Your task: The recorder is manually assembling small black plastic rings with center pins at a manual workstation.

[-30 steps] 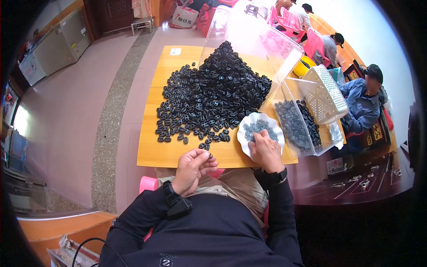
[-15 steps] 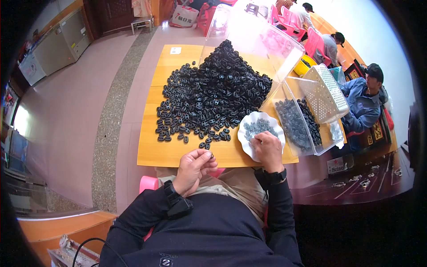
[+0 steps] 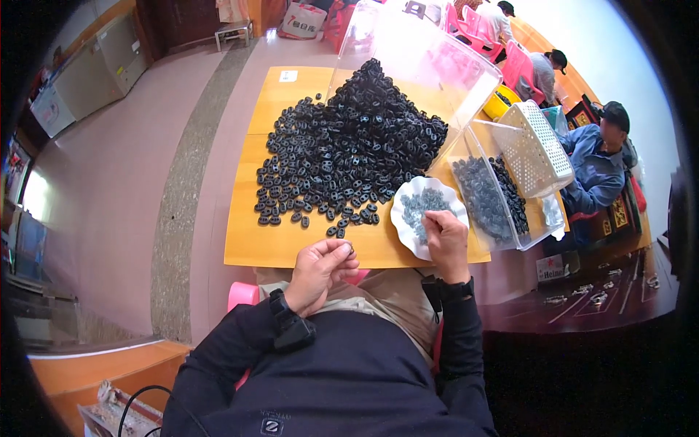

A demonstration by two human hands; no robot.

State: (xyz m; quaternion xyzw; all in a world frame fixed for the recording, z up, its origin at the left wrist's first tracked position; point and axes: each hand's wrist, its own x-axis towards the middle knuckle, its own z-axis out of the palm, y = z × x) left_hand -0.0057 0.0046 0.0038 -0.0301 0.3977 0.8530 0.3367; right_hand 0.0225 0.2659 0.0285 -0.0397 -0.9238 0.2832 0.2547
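Near the table's front edge my left hand (image 3: 317, 275) is closed, with a small dark piece (image 3: 350, 248) pinched between thumb and forefinger. My right hand (image 3: 448, 244) reaches over a white scalloped dish (image 3: 404, 231), its thumb and fingers pressed together; whatever they may hold is hidden. Small translucent grey pieces (image 3: 424, 201) lie in the dish under those fingertips. A big heap of small black oval plastic pieces with two holes (image 3: 349, 146) spreads beyond my hands, a few of them lying just past my left fingertips.
A large clear bin (image 3: 473, 95) lies tipped behind the heap. Right of the dish stands a clear box (image 3: 510, 244) of grey and black pieces, beside a white perforated basket (image 3: 539, 149). A yellow bowl (image 3: 497, 108) sits behind. A person in blue (image 3: 597, 167) sits at the right.
My right hand has shifted slightly to the right over the dish, fingers still together. My left hand keeps its pinch with little movement. The whole view has shifted slightly.
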